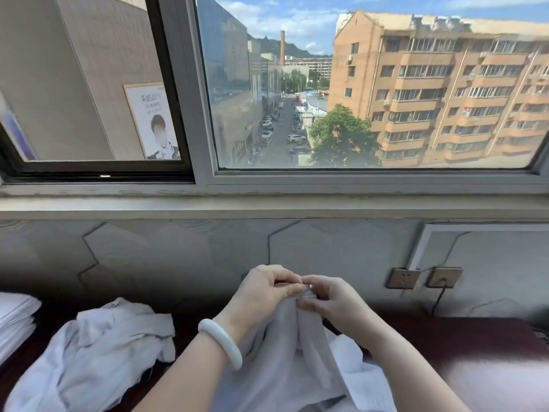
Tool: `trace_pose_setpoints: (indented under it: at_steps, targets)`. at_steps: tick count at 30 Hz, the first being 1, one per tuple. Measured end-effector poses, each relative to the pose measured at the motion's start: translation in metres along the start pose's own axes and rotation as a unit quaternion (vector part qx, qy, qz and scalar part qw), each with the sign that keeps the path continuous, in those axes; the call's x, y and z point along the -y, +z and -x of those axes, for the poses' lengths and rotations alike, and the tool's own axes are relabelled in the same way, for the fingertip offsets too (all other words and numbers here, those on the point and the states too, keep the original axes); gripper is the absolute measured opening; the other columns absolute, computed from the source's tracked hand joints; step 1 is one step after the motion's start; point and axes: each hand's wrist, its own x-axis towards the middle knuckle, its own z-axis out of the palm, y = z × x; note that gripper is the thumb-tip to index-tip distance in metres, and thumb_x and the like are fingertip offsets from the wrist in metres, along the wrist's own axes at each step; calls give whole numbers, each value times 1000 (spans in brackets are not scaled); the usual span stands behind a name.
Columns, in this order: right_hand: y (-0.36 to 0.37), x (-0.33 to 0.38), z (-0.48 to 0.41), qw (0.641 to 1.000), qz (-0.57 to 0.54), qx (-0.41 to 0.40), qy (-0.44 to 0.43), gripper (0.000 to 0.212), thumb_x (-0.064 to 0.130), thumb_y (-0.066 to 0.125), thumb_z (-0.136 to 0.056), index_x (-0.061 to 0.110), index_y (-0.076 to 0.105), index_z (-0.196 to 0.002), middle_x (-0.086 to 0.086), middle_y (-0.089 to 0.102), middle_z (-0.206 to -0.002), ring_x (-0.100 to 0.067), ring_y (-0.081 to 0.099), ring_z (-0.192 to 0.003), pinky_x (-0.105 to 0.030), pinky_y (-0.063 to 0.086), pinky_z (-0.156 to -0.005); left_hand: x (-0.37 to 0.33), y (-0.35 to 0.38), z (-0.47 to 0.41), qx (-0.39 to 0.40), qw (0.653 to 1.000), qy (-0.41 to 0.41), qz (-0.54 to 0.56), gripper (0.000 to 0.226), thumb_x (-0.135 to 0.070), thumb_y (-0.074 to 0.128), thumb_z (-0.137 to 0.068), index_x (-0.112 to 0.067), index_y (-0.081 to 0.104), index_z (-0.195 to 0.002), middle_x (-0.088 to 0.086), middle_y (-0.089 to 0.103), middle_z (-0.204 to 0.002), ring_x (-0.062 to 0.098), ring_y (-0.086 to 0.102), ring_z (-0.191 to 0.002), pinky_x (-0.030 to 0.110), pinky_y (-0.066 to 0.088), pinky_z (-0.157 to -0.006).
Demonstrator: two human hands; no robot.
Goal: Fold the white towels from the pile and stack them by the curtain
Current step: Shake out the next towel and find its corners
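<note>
Two hands are meeting at the top edge of a white towel [285,352], holding it up in front of the grey panelled wall [178,257] below the window sill [267,208]. The left hand [261,292] is pinching the cloth between its thumb and curled fingers [282,275]. The right hand [329,301] is gripping the same bunched edge just beside it, so that the two hands are touching. The exact corner they are holding is hidden between them. The towel is hanging down from this grip in long folds between the two forearms, its lower part spreading over more white cloth at the bottom edge of the view. A white bangle [219,341] is sitting round the left wrist. To the left, a crumpled pile of white towels [98,352] is lying on the dark reddish-brown surface [445,352], beside the left forearm. At the far left edge a stack of folded white towels [15,319] is showing only in part, cut off by the frame. On the wall to the right, two metal sockets [402,278] are sitting side by side, and a dark cable [438,301] is running down from the right one. Beyond the glass, a street [282,129] lined with parked cars and an orange apartment block [445,84] are lying in sunlight.
</note>
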Motion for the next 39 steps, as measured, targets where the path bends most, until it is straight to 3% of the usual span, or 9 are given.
trace_pose_setpoints:
  at_steps: [2,4,9,17,20,25,28,34,39]
  targets:
    - [2,1,4,999,30,-30,2,3,11,68,-87,13,69,-89,5,59,-70,-9,48,-66,-26,39,-62,2,1,8,8,995,56,-81,9,-12,73,-85,-17,74,-92,-5,68,-87,-1,63,-85,11,44,-77]
    - [1,5,6,995,72,-69,-5,15,12,67,-87,22,66,-76,10,57,-62,-4,45,-59,-18,35,-56,8,5,15,3,983,91,-158,17,-13,66,-86,-27,65,-97,-10,62,-90,2,59,-86,13,44,-76]
    - [-14,13,7,979,132,-152,-8,16,11,68,-85,25,69,-77,7,69,-70,-7,60,-67,-20,45,-62,33,-10,31,-27,957,-1,-289,27,-15,50,-73,-31,36,-89,-12,53,-82,14,53,-81,39,50,-75]
    - [-59,22,11,965,110,-237,-25,17,8,71,-83,25,72,-77,7,71,-69,-10,64,-71,-26,48,-69,54,-64,41,-116,978,-22,-171,24,-18,75,-78,-19,52,-74,-12,53,-61,6,43,-58,20,36,-56]
    - [-68,18,11,966,103,-237,-17,17,9,71,-83,24,72,-77,3,71,-69,-15,64,-71,-33,49,-71,46,-72,38,-91,994,-10,-63,21,-23,80,-73,-21,63,-83,-2,65,-75,10,57,-69,25,46,-69]
    - [-84,3,18,960,71,-271,-7,21,8,70,-85,26,72,-75,0,71,-70,-12,61,-66,-29,48,-68,26,-76,39,-10,997,55,50,24,-20,69,-89,-28,69,-112,6,61,-88,20,59,-84,27,50,-83]
    - [-88,-2,22,956,56,-289,-12,23,6,68,-85,27,73,-77,-2,72,-72,-15,61,-67,-25,48,-65,15,-79,36,25,993,98,-53,37,-9,50,-101,-36,72,-113,-2,46,-85,10,48,-79,19,41,-80]
    - [-84,0,22,956,45,-288,-26,20,3,65,-88,20,73,-82,1,72,-71,-6,62,-63,-15,48,-61,-4,-75,29,199,869,63,-448,84,12,31,-88,-58,47,-132,-7,25,-94,13,34,-72,20,32,-66]
    - [-85,-1,19,949,44,-312,-34,20,6,66,-88,24,73,-81,3,72,-73,-8,63,-68,-24,50,-69,-15,-71,31,226,792,58,-564,51,7,42,-86,-30,55,-118,-1,29,-106,22,42,-85,33,39,-69]
